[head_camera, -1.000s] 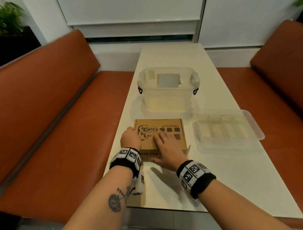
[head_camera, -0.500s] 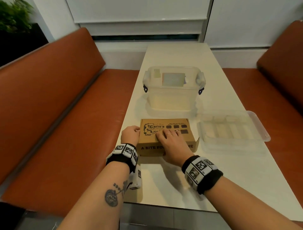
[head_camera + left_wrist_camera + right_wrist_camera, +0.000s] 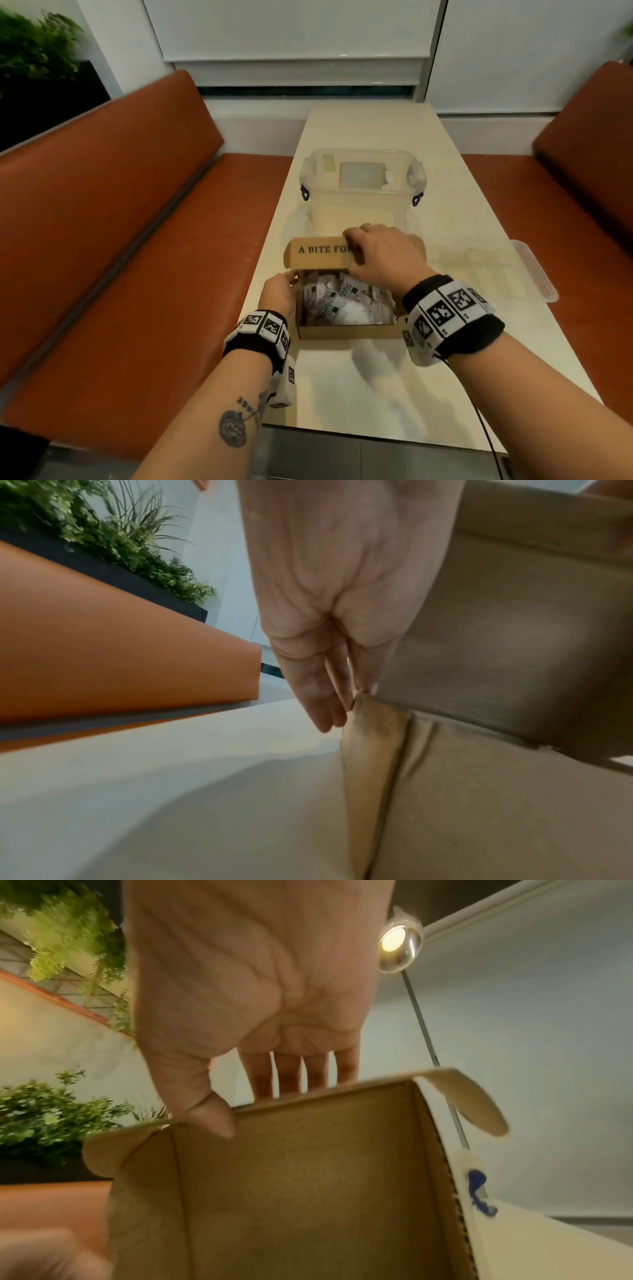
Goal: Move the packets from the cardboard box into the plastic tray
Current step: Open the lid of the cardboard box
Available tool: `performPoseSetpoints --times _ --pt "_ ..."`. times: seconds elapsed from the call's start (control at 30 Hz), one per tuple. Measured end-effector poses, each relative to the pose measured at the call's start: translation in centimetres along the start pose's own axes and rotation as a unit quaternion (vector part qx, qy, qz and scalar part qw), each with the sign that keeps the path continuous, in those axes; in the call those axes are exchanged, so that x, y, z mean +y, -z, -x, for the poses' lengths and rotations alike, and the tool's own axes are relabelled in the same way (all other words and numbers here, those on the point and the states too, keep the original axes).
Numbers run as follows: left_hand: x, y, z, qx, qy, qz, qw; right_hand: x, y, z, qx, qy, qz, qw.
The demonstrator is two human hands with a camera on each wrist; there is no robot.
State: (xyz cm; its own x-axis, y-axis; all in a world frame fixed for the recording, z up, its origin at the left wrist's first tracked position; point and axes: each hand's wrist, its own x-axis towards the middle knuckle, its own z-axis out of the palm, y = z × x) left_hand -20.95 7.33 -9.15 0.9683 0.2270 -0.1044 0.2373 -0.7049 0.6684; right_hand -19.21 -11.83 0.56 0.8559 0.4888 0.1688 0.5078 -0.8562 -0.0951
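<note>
Head view gave us one long, pale, glossy worktop (image 3: pixel 376 377) between two rust-orange padded benches, and we took it from the left. One leafy green plant (image 3: pixel 30 44) stood in a dark planter behind the left bench (image 3: pixel 113 246). Our left hand (image 3: pixel 279 295) sat at the left wall of the one brown cardboard box (image 3: pixel 349 331), fingers loosely curled against the rim; the left wrist view showed thumb and fingertips (image 3: pixel 329 712) touching a small rounded side flap, though we could not tell whether that grip actually pinched it. The box stood on the near half of the worktop with its lid (image 3: pixel 318 255) raised upright, the words "A BITE FOR" printed on the front lip. Inside lay a loose heap of small flat white paper packets (image 3: pixel 337 301), several marked "Stevia" with a green square; they overlapped too much for us to count. Our right hand (image 3: pixel 383 260) held the lid's top edge, four fingers hooked over the far side and the thumb (image 3: pixel 209 1118) pressed on the plain corrugated inner face. Beyond the box stood one clear, deep plastic tub (image 3: pixel 361 192) with a dark clip at each end. To the right of the box lay one shallow, clear, rectangular plastic tray (image 3: pixel 534 270) with rounded corners, just beside it. Each wrist wore one black band carrying white square-patterned blocks.
</note>
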Motion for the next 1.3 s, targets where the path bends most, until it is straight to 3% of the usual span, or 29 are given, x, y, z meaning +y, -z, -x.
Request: performPoseSetpoints --times 0.3,0.47,0.7,0.8,0.93,1.07,1.17,1.3 --pt "0.2 -0.6 0.1 0.009 -0.042 -0.069 0.997 2.5 1.1 -3.4 0.188 -0.11 0.044 0.975" --pt "0.4 -0.5 -0.5 -0.01 -0.048 -0.155 0.987 4.0 -0.2 -4.2 0.156 -0.141 0.001 0.978" --pt "1.5 -0.3 -1.4 0.038 0.024 -0.035 0.998 5.1 -2.0 -3.7 0.17 -0.152 -0.057 0.972" --pt "2.4 0.2 -2.1 0.06 0.034 0.046 0.997 5.5 -3.0 -2.7 0.194 -0.177 -0.117 0.958" --pt "3.6 0.4 -3.3 0.074 -0.012 0.095 0.993 5.6 -4.2 -1.6 0.22 -0.23 -0.24 0.917" --pt "3.5 0.7 -4.1 0.103 -0.015 0.077 0.992 6.2 -4.8 -1.4 0.163 -0.318 -0.339 0.87" --pt "2.8 1.1 -4.5 0.108 -0.011 0.062 0.992 7.1 -5.0 -1.4 0.115 -0.314 -0.333 0.882" --pt "1.8 1.5 -4.9 0.092 -0.014 0.063 0.994 8.0 -5.0 -0.9 0.107 -0.314 -0.299 0.895"
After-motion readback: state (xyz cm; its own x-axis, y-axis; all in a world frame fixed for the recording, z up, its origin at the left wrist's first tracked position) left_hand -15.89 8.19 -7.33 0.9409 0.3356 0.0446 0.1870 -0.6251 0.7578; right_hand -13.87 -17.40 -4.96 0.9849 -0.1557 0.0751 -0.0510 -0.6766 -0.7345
